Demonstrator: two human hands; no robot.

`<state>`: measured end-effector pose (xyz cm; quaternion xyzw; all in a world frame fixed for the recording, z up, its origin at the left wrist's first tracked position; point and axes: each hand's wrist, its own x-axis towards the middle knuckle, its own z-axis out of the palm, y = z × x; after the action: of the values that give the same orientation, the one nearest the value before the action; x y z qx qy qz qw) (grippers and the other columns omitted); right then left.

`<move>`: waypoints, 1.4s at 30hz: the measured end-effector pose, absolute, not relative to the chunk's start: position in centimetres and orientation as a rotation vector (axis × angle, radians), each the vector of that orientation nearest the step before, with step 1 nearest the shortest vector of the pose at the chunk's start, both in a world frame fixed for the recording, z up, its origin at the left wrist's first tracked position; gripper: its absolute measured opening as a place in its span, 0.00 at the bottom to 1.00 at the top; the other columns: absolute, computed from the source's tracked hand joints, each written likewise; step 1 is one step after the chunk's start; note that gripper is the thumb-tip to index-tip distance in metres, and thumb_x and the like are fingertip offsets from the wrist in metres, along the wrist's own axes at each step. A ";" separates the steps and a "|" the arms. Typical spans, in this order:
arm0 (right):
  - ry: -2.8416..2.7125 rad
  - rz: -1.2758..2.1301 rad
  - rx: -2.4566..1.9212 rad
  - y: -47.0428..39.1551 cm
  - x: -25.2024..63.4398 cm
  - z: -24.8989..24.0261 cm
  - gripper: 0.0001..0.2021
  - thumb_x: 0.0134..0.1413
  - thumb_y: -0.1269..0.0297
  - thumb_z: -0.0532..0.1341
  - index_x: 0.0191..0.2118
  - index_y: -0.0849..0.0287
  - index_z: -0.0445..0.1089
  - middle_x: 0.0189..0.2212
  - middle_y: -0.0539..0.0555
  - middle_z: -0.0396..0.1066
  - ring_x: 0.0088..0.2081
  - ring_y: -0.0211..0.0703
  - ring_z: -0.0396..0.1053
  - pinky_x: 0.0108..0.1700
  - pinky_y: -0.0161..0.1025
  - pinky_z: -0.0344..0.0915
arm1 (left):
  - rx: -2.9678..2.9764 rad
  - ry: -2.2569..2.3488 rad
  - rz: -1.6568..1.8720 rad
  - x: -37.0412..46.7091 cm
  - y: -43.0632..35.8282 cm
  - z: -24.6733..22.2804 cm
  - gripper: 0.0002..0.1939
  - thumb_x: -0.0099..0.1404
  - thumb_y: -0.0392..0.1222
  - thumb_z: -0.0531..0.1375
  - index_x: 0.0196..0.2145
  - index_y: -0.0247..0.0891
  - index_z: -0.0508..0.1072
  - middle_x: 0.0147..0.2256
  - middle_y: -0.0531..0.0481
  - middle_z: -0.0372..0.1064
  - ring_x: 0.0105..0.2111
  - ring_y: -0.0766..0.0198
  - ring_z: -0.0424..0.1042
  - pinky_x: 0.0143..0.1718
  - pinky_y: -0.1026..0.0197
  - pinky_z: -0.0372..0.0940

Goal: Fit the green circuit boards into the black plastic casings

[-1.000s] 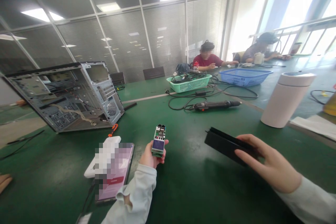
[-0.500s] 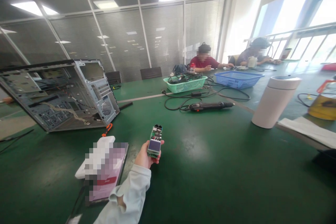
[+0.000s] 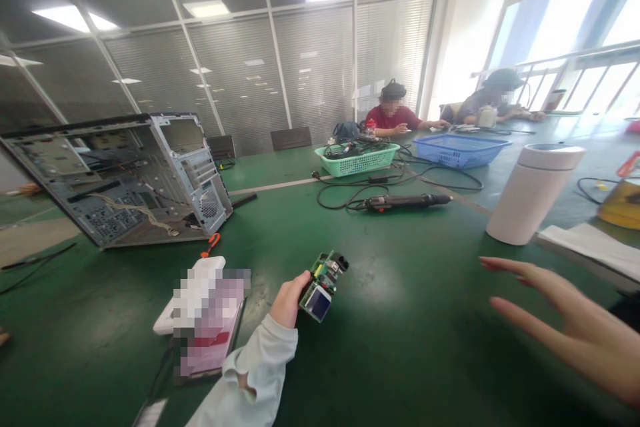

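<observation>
My left hand (image 3: 289, 301) grips a small green circuit board (image 3: 325, 283) with a little square screen at its near end and black connectors at its far end. The board is tilted to the right, above the green table (image 3: 400, 320). On the right, my right hand (image 3: 565, 320) reaches in from the edge with thumb and fingers apart, holding nothing. It is closest to the pale tumbler (image 3: 533, 197). Left of my left wrist lie a white device (image 3: 216, 273) and a pinkish flat packet (image 3: 220, 353), both partly blurred out.
An open computer case (image 3: 200, 180) stands at the left. Beyond the board lies a black electric screwdriver (image 3: 410, 202) with its cable. Farther back are a green basket (image 3: 357, 161) of cables and a blue basket (image 3: 460, 152). Two people (image 3: 393, 113) sit at the far side.
My right hand has come into view from the right, fingers spread. My left hand has turned the circuit board clockwise and moved it slightly right.
</observation>
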<state>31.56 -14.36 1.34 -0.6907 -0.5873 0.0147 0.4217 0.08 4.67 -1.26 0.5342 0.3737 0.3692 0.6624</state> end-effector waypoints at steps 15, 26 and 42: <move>-1.396 1.896 -1.349 1.8 18.0 1.0 0.25 0.51 0.46 0.57 0.33 0.71 0.65 0.19 0.57 0.64 0.15 0.36 0.60 0.12 0.26 0.55 | 1.641 0.798 0.731 0.4 3.0 1.0 0.15 0.55 0.45 0.53 0.20 0.35 0.74 0.21 0.49 0.69 0.28 0.60 0.65 0.32 0.61 0.57; -1.244 2.447 -0.906 -1.0 17.8 1.2 0.23 0.57 0.51 0.47 0.40 0.70 0.63 0.26 0.57 0.65 0.20 0.35 0.64 0.21 0.28 0.63 | 1.304 0.892 0.587 0.1 3.3 0.5 0.26 0.64 0.47 0.44 0.27 0.31 0.77 0.19 0.46 0.71 0.19 0.66 0.65 0.25 0.63 0.54; -0.769 1.987 -0.989 -3.0 18.0 2.2 0.24 0.62 0.58 0.32 0.33 0.65 0.59 0.21 0.55 0.62 0.19 0.36 0.62 0.20 0.29 0.58 | 1.192 0.890 0.555 0.6 4.2 0.4 0.31 0.62 0.57 0.36 0.38 0.29 0.68 0.12 0.50 0.65 0.13 0.69 0.61 0.18 0.68 0.52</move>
<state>18.01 -3.00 2.15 -0.3884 -0.3020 0.7803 0.3862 0.61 4.16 0.44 0.5355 0.3995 0.2491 0.7011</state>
